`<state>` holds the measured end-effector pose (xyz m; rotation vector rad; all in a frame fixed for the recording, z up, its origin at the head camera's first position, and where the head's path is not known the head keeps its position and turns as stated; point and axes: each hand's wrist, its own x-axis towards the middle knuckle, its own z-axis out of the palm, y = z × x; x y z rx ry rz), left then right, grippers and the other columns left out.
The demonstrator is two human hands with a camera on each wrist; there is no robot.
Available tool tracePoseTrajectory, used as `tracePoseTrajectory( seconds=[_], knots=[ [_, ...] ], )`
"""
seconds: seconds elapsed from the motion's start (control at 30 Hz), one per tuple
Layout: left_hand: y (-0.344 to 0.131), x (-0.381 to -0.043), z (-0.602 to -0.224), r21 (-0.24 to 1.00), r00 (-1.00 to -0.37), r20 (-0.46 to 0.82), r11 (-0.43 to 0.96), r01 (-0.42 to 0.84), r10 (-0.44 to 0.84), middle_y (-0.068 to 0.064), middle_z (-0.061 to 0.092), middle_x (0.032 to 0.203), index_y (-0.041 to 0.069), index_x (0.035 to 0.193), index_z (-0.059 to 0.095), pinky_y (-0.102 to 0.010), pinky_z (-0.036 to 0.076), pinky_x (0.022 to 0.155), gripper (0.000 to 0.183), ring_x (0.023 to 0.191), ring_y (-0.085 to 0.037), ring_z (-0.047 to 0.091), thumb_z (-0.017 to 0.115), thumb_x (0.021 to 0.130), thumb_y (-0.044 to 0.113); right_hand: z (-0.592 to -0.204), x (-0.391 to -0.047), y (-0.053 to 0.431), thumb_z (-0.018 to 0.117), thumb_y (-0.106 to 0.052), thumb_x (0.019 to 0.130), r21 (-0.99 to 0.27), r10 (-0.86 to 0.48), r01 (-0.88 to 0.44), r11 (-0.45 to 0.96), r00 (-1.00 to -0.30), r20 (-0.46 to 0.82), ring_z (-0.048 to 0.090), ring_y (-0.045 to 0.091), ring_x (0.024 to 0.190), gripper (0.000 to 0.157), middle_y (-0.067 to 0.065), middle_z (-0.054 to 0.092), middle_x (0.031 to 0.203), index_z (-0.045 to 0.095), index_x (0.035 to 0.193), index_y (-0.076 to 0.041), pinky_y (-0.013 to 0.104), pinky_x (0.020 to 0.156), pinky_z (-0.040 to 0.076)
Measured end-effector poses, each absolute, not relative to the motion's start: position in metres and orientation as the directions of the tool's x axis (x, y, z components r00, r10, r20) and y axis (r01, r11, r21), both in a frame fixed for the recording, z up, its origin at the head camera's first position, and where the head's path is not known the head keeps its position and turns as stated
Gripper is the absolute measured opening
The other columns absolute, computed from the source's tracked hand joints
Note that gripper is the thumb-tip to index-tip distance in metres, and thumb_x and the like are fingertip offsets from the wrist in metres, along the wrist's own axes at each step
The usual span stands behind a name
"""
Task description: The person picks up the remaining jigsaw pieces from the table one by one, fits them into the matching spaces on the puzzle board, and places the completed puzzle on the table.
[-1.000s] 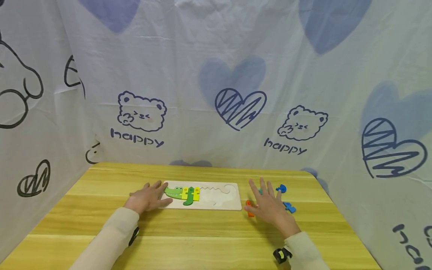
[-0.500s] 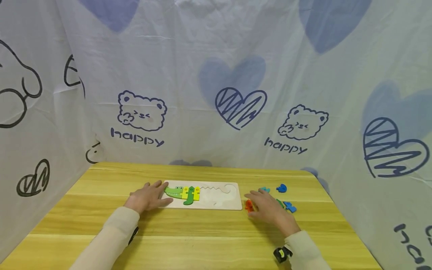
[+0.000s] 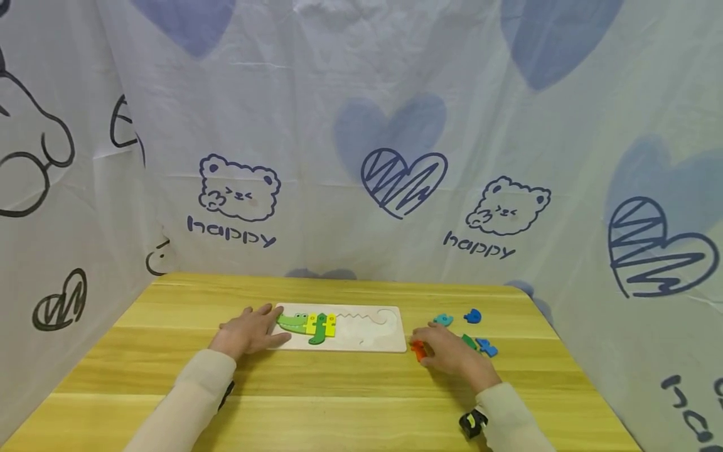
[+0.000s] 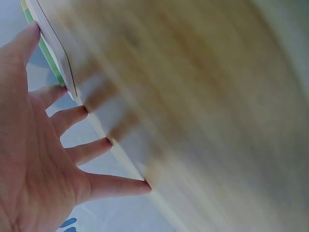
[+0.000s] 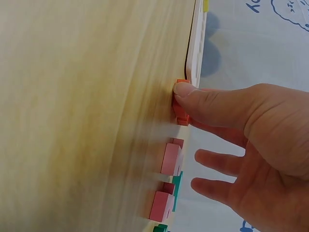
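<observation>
A pale wooden puzzle board (image 3: 375,341) lies on the table, its left part filled by a green crocodile head (image 3: 292,323), yellow pieces and a green leg piece (image 3: 318,333). At the board's left end rests my left hand (image 3: 248,331), fingers spread; the left wrist view shows thumb and index fingertip at the board's edge. Just off the right end, my right hand (image 3: 450,351) pinches an orange puzzle piece (image 5: 180,108) between thumb and index finger, its other fingers held apart. Two pink pieces (image 5: 171,159) sit beside it on the table, hidden in the head view.
Right of the right hand lie a teal piece (image 3: 444,320), a dark blue piece (image 3: 472,316), a blue piece (image 3: 486,347) and a green piece (image 3: 468,341). A white printed curtain (image 3: 316,213) hangs along the far and side edges of the wooden table (image 3: 339,408).
The right hand's spread fingers have come down and drawn in onto the orange piece, uncovering the teal and green pieces. My left hand stays on the board's left end.
</observation>
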<state>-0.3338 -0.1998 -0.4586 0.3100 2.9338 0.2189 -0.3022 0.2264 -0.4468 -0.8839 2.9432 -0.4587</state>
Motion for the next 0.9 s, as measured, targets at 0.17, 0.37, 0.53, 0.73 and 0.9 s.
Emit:
tracePoseTrajectory(
  seconds=[0.17, 0.37, 0.53, 0.73, 0.9],
  knots=[
    [-0.2010, -0.3330, -0.4603, 0.161, -0.961, -0.160, 0.967, 0.199, 0.224, -0.015, 0.027, 0.156, 0.022, 0.151, 0.029, -0.087, 0.026, 0.081, 0.084, 0.136, -0.057, 0.026, 0.043, 0.085, 0.073, -0.4468, -0.3027, 0.2251, 0.077, -0.010, 0.079, -0.269, -0.562, -0.557, 0.786, -0.824, 0.064, 0.058, 0.028, 0.101, 0.034, 0.007, 0.066, 0.106, 0.067, 0.111, -0.007, 0.046, 0.092, 0.050],
    [-0.2016, -0.3314, -0.4600, 0.162, -0.964, -0.151, 0.967, 0.196, 0.221, -0.014, 0.028, 0.156, 0.022, 0.150, 0.030, -0.087, 0.027, 0.081, 0.084, 0.135, -0.056, 0.027, 0.043, 0.085, 0.073, -0.4481, -0.3042, 0.2246, 0.077, -0.015, 0.080, -0.250, -0.556, -0.554, 0.794, -0.828, 0.067, 0.052, 0.015, 0.088, 0.035, 0.001, 0.066, 0.098, 0.067, 0.113, -0.007, 0.035, 0.077, 0.050],
    [-0.2005, -0.3305, -0.4596, 0.165, -0.964, -0.145, 0.966, 0.197, 0.221, -0.014, 0.029, 0.156, 0.023, 0.150, 0.031, -0.086, 0.027, 0.081, 0.084, 0.135, -0.056, 0.027, 0.044, 0.084, 0.073, -0.4491, -0.3063, 0.2239, 0.076, -0.016, 0.080, -0.260, -0.555, -0.549, 0.794, -0.830, 0.060, 0.054, 0.015, 0.086, 0.034, 0.002, 0.066, 0.099, 0.067, 0.112, -0.006, 0.034, 0.076, 0.050],
    [-0.2004, -0.3315, -0.4594, 0.162, -0.965, -0.155, 0.969, 0.188, 0.213, -0.013, 0.029, 0.156, 0.023, 0.150, 0.030, -0.087, 0.026, 0.082, 0.084, 0.136, -0.055, 0.027, 0.044, 0.084, 0.073, -0.4486, -0.3072, 0.2220, 0.075, -0.014, 0.081, -0.269, -0.577, -0.571, 0.776, -0.814, 0.064, 0.054, 0.015, 0.081, 0.032, 0.003, 0.067, 0.097, 0.067, 0.110, -0.005, 0.030, 0.070, 0.049],
    [-0.2012, -0.3338, -0.4598, 0.162, -0.965, -0.158, 0.970, 0.183, 0.209, -0.013, 0.028, 0.157, 0.023, 0.150, 0.030, -0.087, 0.026, 0.082, 0.083, 0.136, -0.055, 0.026, 0.044, 0.085, 0.073, -0.4487, -0.3071, 0.2213, 0.075, -0.016, 0.081, -0.242, -0.588, -0.585, 0.774, -0.806, 0.070, 0.054, 0.015, 0.081, 0.030, 0.002, 0.067, 0.096, 0.068, 0.109, -0.007, 0.030, 0.071, 0.047]
  ],
)
